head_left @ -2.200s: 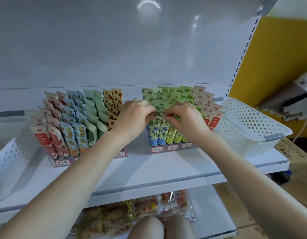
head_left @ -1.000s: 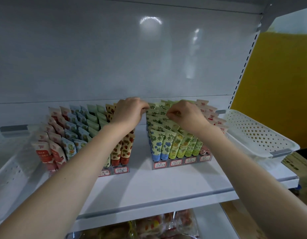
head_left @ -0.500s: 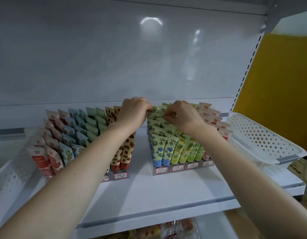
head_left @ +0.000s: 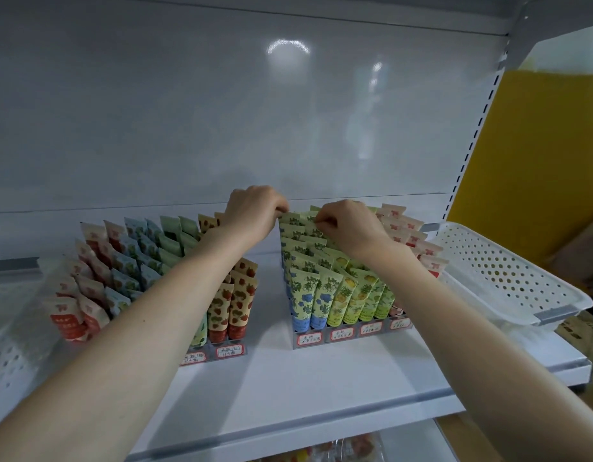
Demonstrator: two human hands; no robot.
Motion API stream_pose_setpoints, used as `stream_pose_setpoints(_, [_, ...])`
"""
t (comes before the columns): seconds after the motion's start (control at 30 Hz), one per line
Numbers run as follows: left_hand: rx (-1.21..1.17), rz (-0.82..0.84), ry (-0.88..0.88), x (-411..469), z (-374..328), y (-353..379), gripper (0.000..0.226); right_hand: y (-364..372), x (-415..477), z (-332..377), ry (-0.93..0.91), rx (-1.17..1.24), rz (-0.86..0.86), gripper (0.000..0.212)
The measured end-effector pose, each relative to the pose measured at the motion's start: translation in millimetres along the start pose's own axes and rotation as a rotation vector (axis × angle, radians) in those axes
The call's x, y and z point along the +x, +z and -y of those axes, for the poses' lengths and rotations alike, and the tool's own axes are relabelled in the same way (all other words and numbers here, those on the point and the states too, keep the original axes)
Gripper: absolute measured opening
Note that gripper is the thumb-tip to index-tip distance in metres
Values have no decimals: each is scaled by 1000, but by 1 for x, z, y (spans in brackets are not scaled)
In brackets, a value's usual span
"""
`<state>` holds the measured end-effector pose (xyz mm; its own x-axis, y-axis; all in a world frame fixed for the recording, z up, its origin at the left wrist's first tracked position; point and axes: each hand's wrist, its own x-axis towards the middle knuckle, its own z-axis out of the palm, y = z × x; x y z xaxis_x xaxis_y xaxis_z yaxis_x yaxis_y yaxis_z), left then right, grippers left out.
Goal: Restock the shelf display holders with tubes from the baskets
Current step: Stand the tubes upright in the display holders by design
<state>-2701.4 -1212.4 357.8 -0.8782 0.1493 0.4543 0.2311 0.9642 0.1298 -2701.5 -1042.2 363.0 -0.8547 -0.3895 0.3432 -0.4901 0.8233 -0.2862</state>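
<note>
The left-hand grip [head_left: 251, 211] is curled at the crimped top of the rearmost pale yellow-green flower-printed tube [head_left: 290, 220], but the back of the hand hides whether it pinches. Just right of it, the right-hand grip [head_left: 350, 226] pinches a neighbouring tube [head_left: 309, 228] by its crimped top between thumb and forefinger. Both stand in the back rows of a clear plastic display holder [head_left: 326, 338] on the white shelf [head_left: 322, 378]. Below the grips, red-bordered white handwritten price tags [head_left: 309, 339] line its front, the writing too small to read. Left of the left-hand grip, a second holder [head_left: 209, 357] carries red-and-white tubes [head_left: 68, 318] with a small red mark, illegible. Right of the right-hand grip sits a white perforated plastic basket [head_left: 508, 278]; another basket [head_left: 11, 348] is cut off at the left edge.
</note>
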Motion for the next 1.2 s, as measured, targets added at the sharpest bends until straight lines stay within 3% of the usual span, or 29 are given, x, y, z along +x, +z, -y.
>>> stream_pose_setpoints(0.23, [-15, 8, -16, 6, -1, -1, 20, -6, 12, -3, -17, 88, -31, 19])
stream_pose_setpoints(0.5, [-29, 51, -25, 10, -3, 0, 23, 3, 34, -3, -24, -74, 6, 24])
stream_pose_setpoints(0.7, [-26, 35, -12, 7, -3, 0, 23, 6, 32, -4, -29, -14, -23, 24])
stream_pose_setpoints(0.83, [-158, -62, 0, -1, -11, -4, 23, -9, 16, -14, -26, 142, -146, 23])
stream_pose_setpoints(0.93, [-249, -108, 30, -14, -24, -10, 21, -21, -4, -25, -1, 153, -141, 21])
stream_pose_setpoints(1.2, [-267, -46, 62, -62, -54, -21, 22, -43, -78, -41, 56, 131, -151, 22])
